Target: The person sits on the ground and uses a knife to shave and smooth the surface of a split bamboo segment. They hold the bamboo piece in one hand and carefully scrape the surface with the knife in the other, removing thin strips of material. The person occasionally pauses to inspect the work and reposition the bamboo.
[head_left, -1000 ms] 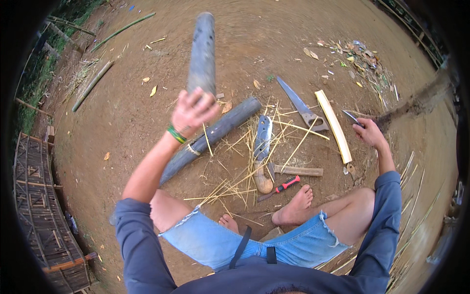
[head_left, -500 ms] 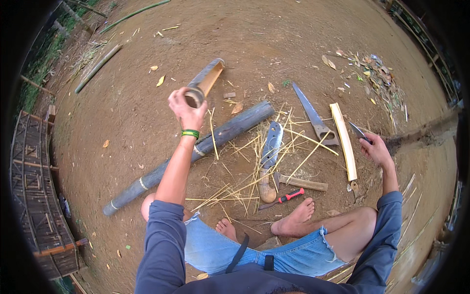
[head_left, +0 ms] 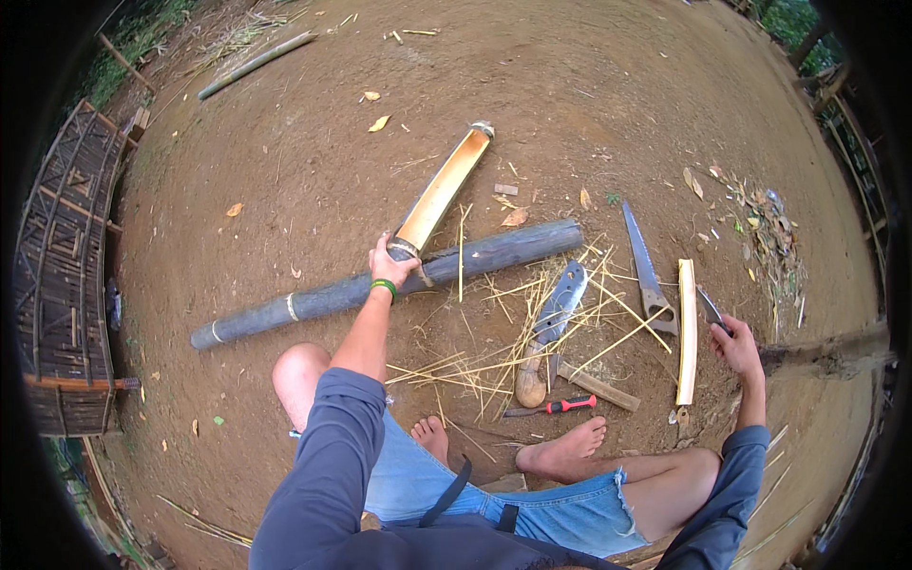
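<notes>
My left hand is closed round the near end of a bamboo section cut open along its length, its pale hollow facing up. That end is over a long dark bamboo pole lying across the ground; whether they touch, I cannot tell. My right hand grips a knife, blade pointing away from me. Just left of the knife lies a split bamboo strip, pale side up. Between my hands, a machete with a wooden handle rests among thin bamboo slivers.
A handsaw lies beyond the strip. Near my feet are a wooden-handled tool and a red-and-black-handled tool. A slatted bamboo structure stands at the left. Leaf litter lies at the right; another pole is far left.
My left hand has come nearer and tilted the cut bamboo section, so its open hollow now shows fully. The view has turned somewhat. My right hand still holds the knife beside the strip.
</notes>
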`<control>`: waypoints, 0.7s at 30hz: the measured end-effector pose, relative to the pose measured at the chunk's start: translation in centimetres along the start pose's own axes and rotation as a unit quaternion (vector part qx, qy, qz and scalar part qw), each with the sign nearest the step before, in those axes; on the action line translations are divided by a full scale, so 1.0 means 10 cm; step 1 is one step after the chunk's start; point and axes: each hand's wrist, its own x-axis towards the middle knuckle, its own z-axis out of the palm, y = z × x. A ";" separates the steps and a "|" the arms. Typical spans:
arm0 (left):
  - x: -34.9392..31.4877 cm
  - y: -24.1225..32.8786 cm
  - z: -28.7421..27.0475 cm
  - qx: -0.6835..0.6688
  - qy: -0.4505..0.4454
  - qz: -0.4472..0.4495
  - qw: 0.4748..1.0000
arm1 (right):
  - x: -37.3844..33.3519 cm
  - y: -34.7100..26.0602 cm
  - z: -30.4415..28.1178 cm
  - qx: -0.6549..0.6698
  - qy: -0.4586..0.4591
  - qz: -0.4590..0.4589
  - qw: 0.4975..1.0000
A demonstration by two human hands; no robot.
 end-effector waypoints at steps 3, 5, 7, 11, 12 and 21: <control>0.32 -0.01 -0.31 -0.147 -0.007 -0.052 0.988 | 0.03 0.11 0.02 0.006 0.006 -0.006 1.000; 0.55 0.37 -0.57 -0.321 -0.010 -0.136 0.937 | -0.05 0.16 -0.04 0.007 0.016 0.022 1.000; 0.90 0.56 -0.91 -0.364 0.041 -0.118 0.923 | -0.03 0.21 -0.05 0.003 0.016 0.034 0.999; 1.54 0.56 -1.52 -0.274 0.083 0.015 0.958 | 0.10 0.38 -0.06 -0.010 0.005 0.051 0.999; 1.60 0.62 -1.66 -0.313 0.070 -0.019 0.947 | 0.09 0.39 -0.07 -0.018 0.008 0.051 0.999; 1.50 -1.00 -1.65 -0.389 -0.090 -0.131 0.908 | 0.15 0.32 -0.01 -0.111 0.002 0.058 0.992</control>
